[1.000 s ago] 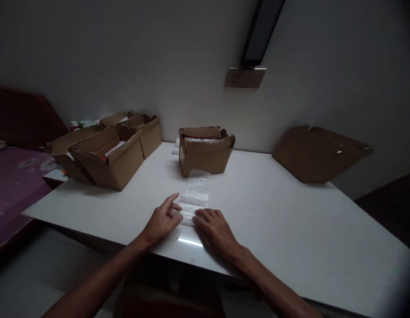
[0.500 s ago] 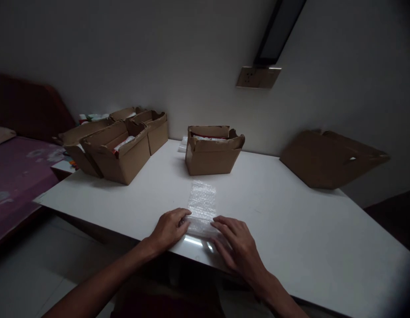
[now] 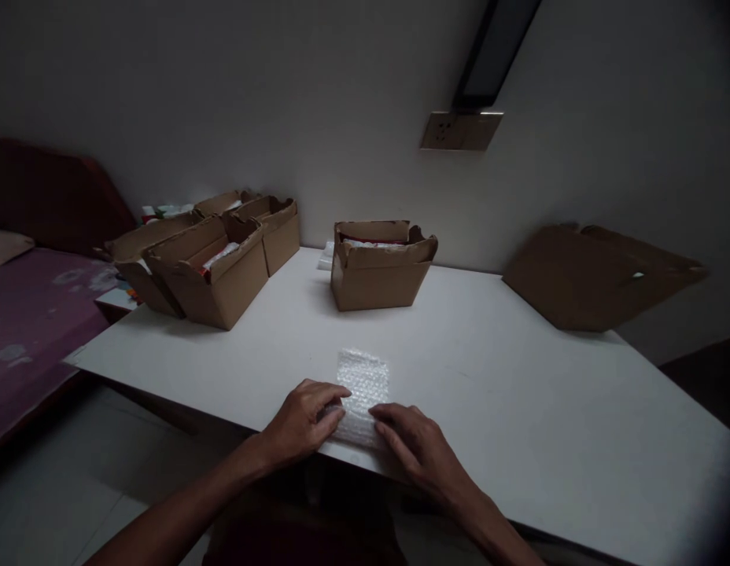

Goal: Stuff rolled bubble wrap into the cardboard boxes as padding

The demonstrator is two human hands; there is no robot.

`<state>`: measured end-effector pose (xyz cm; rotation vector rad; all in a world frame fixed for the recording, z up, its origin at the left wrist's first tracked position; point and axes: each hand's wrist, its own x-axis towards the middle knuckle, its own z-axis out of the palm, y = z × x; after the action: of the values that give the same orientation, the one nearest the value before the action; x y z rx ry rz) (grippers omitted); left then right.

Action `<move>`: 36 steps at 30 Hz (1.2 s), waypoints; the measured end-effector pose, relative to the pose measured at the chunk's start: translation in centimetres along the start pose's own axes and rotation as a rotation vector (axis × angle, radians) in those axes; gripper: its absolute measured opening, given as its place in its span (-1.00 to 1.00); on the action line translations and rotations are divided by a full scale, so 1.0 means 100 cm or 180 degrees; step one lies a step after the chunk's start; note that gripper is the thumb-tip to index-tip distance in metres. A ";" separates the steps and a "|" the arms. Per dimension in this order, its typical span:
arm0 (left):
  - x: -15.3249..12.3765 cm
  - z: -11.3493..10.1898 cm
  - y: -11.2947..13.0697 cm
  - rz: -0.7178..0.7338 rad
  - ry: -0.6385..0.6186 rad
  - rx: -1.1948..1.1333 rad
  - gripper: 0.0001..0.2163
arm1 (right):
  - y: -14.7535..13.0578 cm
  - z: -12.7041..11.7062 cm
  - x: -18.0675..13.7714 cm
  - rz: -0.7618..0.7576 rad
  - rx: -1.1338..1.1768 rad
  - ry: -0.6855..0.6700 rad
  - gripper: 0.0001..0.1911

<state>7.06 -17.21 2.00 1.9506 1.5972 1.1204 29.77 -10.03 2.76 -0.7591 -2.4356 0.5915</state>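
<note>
A strip of bubble wrap (image 3: 363,381) lies on the white table (image 3: 495,393) near its front edge. My left hand (image 3: 303,423) has its fingers curled over the strip's near left corner. My right hand (image 3: 413,448) rests on the near right part, fingers bent and pressing on it. The near end of the bubble wrap looks bunched or rolled under both hands. What lies inside the roll, if anything, is hidden.
An open cardboard box (image 3: 380,263) with items inside stands behind the strip. Several more open boxes (image 3: 208,263) sit at the table's back left. A flattened box (image 3: 601,275) leans against the wall at the right. A bed with a purple cover (image 3: 28,306) is at the left.
The bubble wrap strip has been drawn toward me and looks shorter, its near end gathered under both hands. My left hand went from a pointing finger to curled over the strip.
</note>
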 end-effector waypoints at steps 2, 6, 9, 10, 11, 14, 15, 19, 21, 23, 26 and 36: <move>0.008 0.006 -0.004 -0.0116 -0.0009 0.0086 -0.77 | 0.002 -0.001 -0.004 -0.0202 -0.0308 0.0298 -0.75; 0.019 0.016 -0.011 -0.0047 0.0196 0.0397 -0.82 | 0.002 0.003 -0.005 -0.0650 -0.0921 0.0151 -0.71; 0.011 0.013 -0.006 0.0353 0.0304 0.0443 -0.78 | 0.001 0.007 -0.002 -0.0706 -0.0975 0.0086 -0.75; 0.006 0.011 -0.003 0.0502 0.0234 0.0428 -0.75 | 0.000 0.008 -0.001 -0.0698 -0.0893 0.0112 -0.75; 0.001 0.008 0.001 0.0619 0.0121 0.0403 -0.71 | 0.000 0.009 -0.001 -0.0681 -0.0758 0.0125 -0.74; -0.013 0.002 0.008 0.0575 -0.0138 0.0236 -0.63 | 0.000 0.008 -0.002 -0.0383 -0.0186 0.0003 -0.75; -0.014 0.002 0.009 0.0460 -0.0138 0.0186 -0.63 | 0.000 0.007 -0.003 -0.0219 -0.0029 -0.0055 -0.76; -0.007 0.006 0.003 -0.0022 -0.0017 0.0428 -0.70 | 0.008 0.009 0.002 0.0105 -0.0164 0.0114 -0.71; 0.000 0.010 -0.003 -0.0208 0.0069 0.0722 -0.69 | 0.015 0.011 0.009 0.0085 -0.0504 0.0297 -0.67; 0.006 0.014 -0.009 -0.0284 0.0203 0.0888 -0.61 | 0.019 0.013 0.017 0.0102 -0.0766 0.0276 -0.65; 0.008 0.017 -0.015 -0.0255 0.0218 0.0819 -0.46 | 0.022 0.014 0.027 0.0079 -0.0880 -0.0054 -0.66; 0.015 0.020 -0.007 -0.0109 0.0012 -0.0069 -0.42 | 0.028 -0.014 0.051 0.0322 0.0797 -0.1143 -0.44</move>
<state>8.25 -15.18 0.78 1.9014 1.6075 1.1239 28.06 -4.41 4.06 -0.7239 -2.5797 1.1338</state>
